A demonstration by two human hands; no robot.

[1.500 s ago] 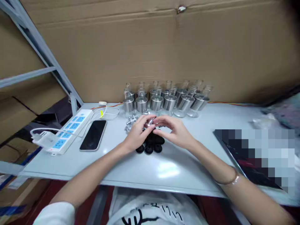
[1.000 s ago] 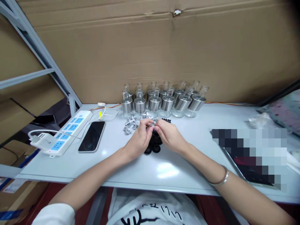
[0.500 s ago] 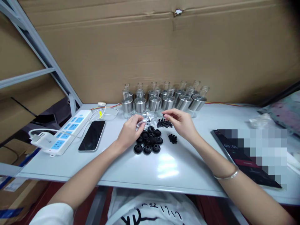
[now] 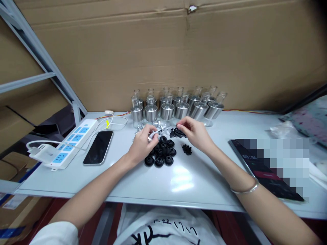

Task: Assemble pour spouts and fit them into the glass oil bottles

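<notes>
My left hand (image 4: pixel 141 144) is closed, with a small silvery-white fitting (image 4: pixel 152 135) between thumb and fingers. It is beside a loose heap of similar silvery and clear fittings (image 4: pixel 160 126). Just in front of it lie several round black rubber-like caps (image 4: pixel 158 162). My right hand (image 4: pixel 196 133) pinches thumb and forefinger together over small black strip-like pieces (image 4: pixel 178 133); whatever is at its fingertips is too small to make out. Below that hand sits a cluster of tiny black parts (image 4: pixel 187 149).
Several glass-necked bottles with metal bands (image 4: pixel 167 111) stand in two rows behind the parts. A power strip (image 4: pixel 74 144) with white cables and a phone (image 4: pixel 98 148) lie left. A tablet-like screen (image 4: pixel 263 170) rests right. Cardboard (image 4: pixel 163 51) backs the table.
The silvery-white fitting in my left hand shows more clearly and sits at a different angle. My right hand stays over the black strips, its fingertips slightly lower. The whole view shifts slightly.
</notes>
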